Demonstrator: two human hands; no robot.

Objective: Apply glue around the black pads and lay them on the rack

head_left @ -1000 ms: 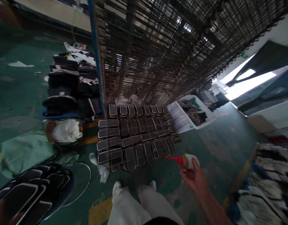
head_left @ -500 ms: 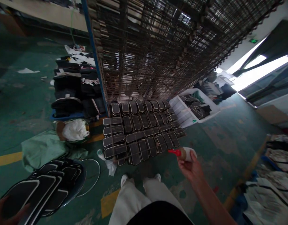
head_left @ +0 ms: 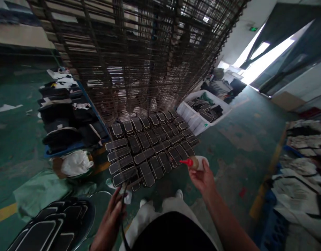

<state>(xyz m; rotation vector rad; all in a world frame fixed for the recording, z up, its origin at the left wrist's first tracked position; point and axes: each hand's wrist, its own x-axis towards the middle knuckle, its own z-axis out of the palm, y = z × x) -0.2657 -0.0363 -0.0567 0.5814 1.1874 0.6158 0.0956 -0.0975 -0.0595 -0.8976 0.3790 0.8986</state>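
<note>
My right hand [head_left: 202,176] is closed around a white bottle [head_left: 202,162] with a red pointed nozzle, which points left over the rack's lower shelf. On that wire shelf [head_left: 150,153] lie many dark, pale-edged pads in rows. At the shelf's front left, my left hand [head_left: 114,211] grips a dark pad seen nearly edge-on, its shape partly blurred. Below left, a pile of similar dark pads [head_left: 45,226] rests on a round metal-rimmed support.
A tall stack of wire shelves [head_left: 139,59] rises above the pads. Behind on the right stands a white bin [head_left: 194,120] of pads. Dark bundles [head_left: 61,115] and an open sack [head_left: 76,164] lie left. Pale cloth piles [head_left: 299,188] line the right.
My left hand has moved from the pad pile to the shelf's front, now with a dark pad. The view has shifted, and my right hand still holds the bottle.
</note>
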